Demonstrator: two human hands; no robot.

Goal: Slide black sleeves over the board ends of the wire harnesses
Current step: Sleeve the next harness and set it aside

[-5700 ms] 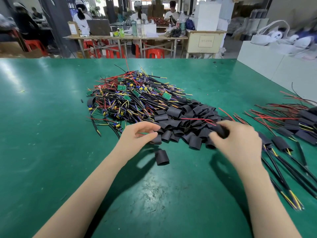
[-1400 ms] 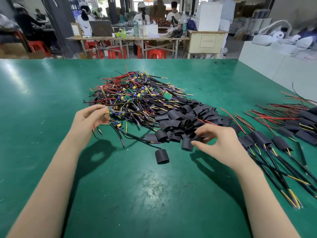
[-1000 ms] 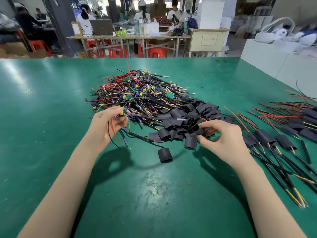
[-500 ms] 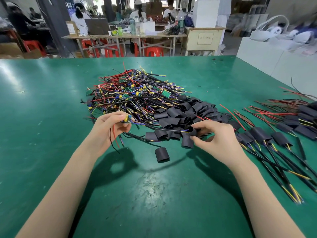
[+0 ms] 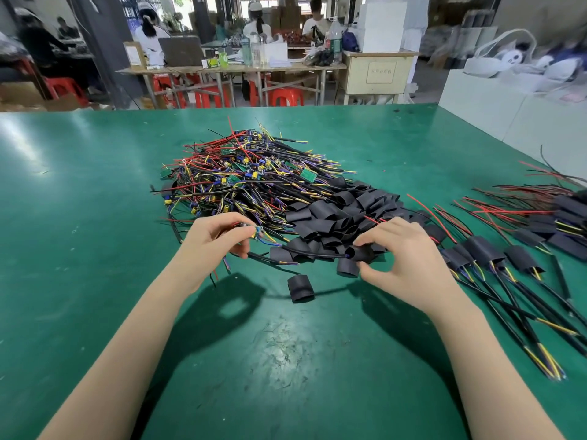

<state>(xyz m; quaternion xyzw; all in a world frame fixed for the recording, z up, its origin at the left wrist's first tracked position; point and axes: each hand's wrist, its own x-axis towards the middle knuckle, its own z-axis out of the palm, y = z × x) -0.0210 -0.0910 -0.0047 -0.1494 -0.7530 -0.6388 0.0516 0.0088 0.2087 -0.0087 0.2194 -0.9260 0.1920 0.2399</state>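
My left hand (image 5: 213,239) pinches the board end of a wire harness (image 5: 313,253) whose black cable runs rightward. My right hand (image 5: 401,253) pinches a black sleeve (image 5: 360,254) with the cable's far end entering it. Behind both hands lies a tangled pile of harnesses (image 5: 251,182) with small green boards, and beside it a heap of loose black sleeves (image 5: 341,211). One sleeve (image 5: 300,288) lies apart on the green table (image 5: 95,217) between my hands.
Sleeved harnesses (image 5: 495,258) lie in rows at the right, more of them (image 5: 565,214) near the table's right edge. White boxes (image 5: 495,100) stand beyond that edge. People sit at worktables (image 5: 228,68) with red stools in the background.
My left hand drew one harness out of the pile and toward me. My right hand picked a sleeve from the heap, and the cable's end now enters it.
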